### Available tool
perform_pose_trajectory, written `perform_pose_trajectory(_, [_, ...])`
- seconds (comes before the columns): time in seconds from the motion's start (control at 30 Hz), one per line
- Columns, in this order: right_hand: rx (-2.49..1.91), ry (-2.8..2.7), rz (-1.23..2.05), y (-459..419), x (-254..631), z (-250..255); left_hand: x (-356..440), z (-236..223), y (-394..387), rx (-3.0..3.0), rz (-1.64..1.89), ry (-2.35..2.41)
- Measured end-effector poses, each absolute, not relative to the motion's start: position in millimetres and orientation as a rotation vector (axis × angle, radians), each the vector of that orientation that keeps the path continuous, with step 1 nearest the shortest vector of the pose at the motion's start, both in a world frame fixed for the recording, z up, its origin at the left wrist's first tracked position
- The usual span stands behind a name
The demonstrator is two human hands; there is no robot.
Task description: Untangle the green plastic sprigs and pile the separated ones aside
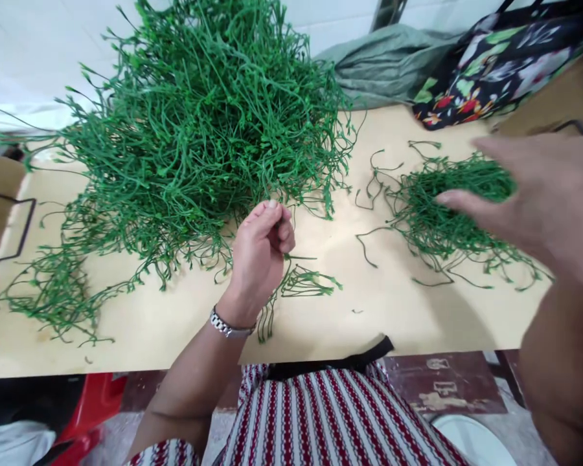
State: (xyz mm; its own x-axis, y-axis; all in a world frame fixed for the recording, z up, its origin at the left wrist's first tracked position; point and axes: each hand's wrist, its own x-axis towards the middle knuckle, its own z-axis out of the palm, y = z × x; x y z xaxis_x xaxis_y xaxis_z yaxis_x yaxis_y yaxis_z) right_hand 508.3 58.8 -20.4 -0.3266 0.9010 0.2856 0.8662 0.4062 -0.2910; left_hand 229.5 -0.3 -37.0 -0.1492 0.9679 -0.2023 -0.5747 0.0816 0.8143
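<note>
A big tangled heap of thin green plastic stems (199, 123) covers the back left of the pale wooden table (379, 310). My left hand (260, 252), with a metal watch on the wrist, is curled closed in front of the heap, pinching a small bunch of green stems (296, 285) that hangs down toward the table edge. My right hand (539, 194) hovers close to the camera with fingers stretched out flat over a smaller pile of green stems (447, 207) at the right. It holds nothing.
A floral bag (505, 61) and a grey-green cloth sack (383, 61) lie at the back right. A cardboard box (0, 200) stands at the left edge. Below the table are a red object (90, 408) and my striped clothing (330, 421).
</note>
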Motion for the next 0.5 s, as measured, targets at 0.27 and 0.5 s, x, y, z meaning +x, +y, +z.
perform_pose_trajectory(0.27, [-0.986,-1.886,1.761,16,380,-72,256,-35,10,0.631,1.656,0.918])
perform_pose_trajectory(0.5, [-0.863,-1.372,2.194,14,383,-79,269,-34,2,0.735,1.685,0.888])
